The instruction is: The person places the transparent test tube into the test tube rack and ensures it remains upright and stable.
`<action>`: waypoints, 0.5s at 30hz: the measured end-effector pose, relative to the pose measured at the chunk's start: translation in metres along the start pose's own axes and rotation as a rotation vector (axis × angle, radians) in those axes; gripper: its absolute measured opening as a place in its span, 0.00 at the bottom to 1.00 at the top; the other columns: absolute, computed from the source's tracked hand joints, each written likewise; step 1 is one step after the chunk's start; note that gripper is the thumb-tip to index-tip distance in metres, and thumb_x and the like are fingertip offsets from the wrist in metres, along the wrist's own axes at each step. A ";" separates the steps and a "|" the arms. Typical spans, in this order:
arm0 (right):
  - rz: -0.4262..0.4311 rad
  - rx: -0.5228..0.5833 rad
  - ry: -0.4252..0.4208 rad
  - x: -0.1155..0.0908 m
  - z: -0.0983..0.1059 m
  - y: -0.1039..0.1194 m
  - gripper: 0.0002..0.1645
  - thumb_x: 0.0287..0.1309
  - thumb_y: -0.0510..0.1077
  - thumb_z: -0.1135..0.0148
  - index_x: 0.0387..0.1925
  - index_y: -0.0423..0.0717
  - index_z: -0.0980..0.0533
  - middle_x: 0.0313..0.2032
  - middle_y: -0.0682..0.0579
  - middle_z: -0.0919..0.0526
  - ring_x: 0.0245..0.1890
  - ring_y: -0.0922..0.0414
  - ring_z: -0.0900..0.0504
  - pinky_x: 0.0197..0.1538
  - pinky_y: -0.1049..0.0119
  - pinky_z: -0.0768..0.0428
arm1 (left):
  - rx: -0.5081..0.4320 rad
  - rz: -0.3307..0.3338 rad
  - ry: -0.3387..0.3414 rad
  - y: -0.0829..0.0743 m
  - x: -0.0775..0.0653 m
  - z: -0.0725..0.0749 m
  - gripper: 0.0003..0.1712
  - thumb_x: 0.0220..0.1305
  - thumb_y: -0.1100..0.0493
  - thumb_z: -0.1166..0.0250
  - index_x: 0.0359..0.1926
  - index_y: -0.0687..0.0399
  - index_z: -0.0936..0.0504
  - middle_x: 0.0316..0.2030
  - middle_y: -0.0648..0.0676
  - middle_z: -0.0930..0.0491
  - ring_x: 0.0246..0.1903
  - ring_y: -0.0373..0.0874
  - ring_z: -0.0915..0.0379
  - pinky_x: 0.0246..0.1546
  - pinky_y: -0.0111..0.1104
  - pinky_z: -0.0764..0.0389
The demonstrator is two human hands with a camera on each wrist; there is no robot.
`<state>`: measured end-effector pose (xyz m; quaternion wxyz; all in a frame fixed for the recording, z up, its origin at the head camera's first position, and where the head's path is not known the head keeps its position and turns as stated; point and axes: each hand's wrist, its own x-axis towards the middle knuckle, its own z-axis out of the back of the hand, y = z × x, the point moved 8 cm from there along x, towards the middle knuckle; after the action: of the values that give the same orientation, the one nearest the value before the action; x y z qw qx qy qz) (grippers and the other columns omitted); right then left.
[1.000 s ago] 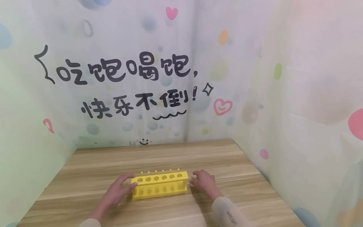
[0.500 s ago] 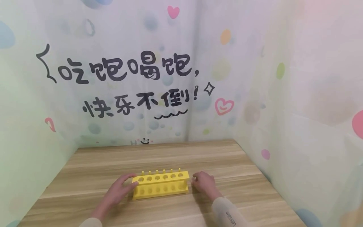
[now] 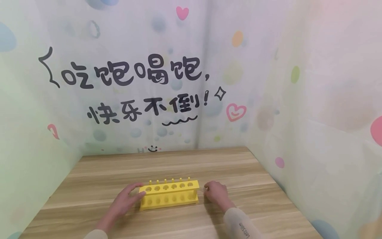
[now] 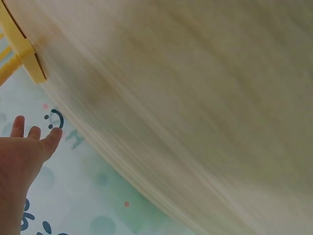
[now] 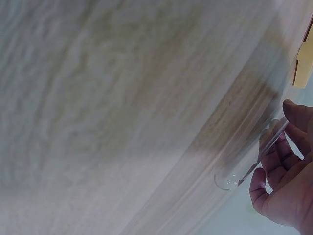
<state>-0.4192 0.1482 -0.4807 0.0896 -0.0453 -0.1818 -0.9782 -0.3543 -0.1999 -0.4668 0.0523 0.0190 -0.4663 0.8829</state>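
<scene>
A yellow test tube rack (image 3: 169, 196) stands upright on the wooden table, with a row of round holes and thin pegs along its back. My left hand (image 3: 126, 199) holds its left end, thumb at the front of the top plate and fingers behind. The left wrist view catches only part of that hand (image 4: 24, 152) and a corner of the rack (image 4: 29, 56). Just off the rack's right end, my right hand (image 3: 217, 193) pinches a clear test tube (image 5: 249, 156). In the right wrist view the tube's rounded end points away from the fingertips (image 5: 289, 104).
The wood-grain table (image 3: 238, 172) stretches behind and to both sides of the rack. Printed curtains (image 3: 143, 132) with dots, hearts and dark lettering enclose it at the back, left and right.
The gap between my right hand and the rack's right end has widened slightly. My left hand keeps its place at the left end. The head view has shifted a little.
</scene>
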 end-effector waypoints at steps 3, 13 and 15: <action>-0.010 0.024 0.005 0.000 0.001 -0.003 0.17 0.51 0.39 0.35 0.45 0.41 0.16 0.39 0.47 0.13 0.42 0.46 0.17 0.52 0.40 0.25 | 0.007 0.003 -0.001 0.001 0.001 -0.001 0.35 0.66 0.40 0.37 0.66 0.54 0.28 0.68 0.66 0.36 0.69 0.70 0.46 0.63 0.67 0.43; -0.019 0.227 -0.044 0.001 0.014 -0.011 0.16 0.57 0.40 0.34 0.48 0.39 0.18 0.36 0.48 0.15 0.35 0.52 0.20 0.42 0.50 0.19 | 0.006 0.004 0.002 0.001 0.002 -0.002 0.34 0.67 0.40 0.37 0.66 0.54 0.28 0.68 0.66 0.35 0.68 0.71 0.46 0.63 0.67 0.42; -0.012 0.276 -0.065 0.000 0.019 -0.010 0.17 0.58 0.39 0.34 0.49 0.38 0.19 0.37 0.48 0.15 0.35 0.53 0.19 0.41 0.52 0.19 | 0.002 0.003 0.001 0.001 0.002 -0.002 0.34 0.67 0.40 0.37 0.66 0.54 0.28 0.68 0.66 0.35 0.68 0.70 0.46 0.63 0.67 0.42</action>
<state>-0.4202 0.1639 -0.4668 0.0834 -0.0630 -0.3176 -0.9424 -0.3559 -0.1991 -0.4688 0.0511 0.0178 -0.4655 0.8834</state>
